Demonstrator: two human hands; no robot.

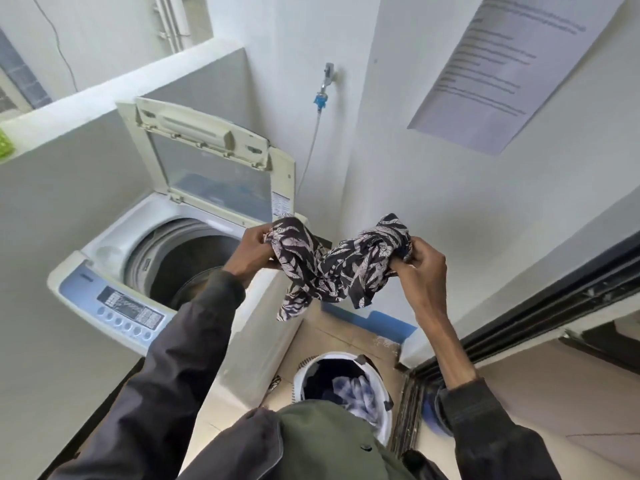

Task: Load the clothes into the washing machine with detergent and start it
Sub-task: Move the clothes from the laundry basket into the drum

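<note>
Dark leaf-print garment (pixel 346 268), crumpled, ends clutched by left grip (pixel 251 252), right grip (pixel 426 265)

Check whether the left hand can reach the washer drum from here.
Probably yes: the lid is up and the drum lies unblocked beside the left hand, which grips the garment.

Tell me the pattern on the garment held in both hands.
Dark fabric with a pale leaf print on the garment, clearest in the head view.
</note>
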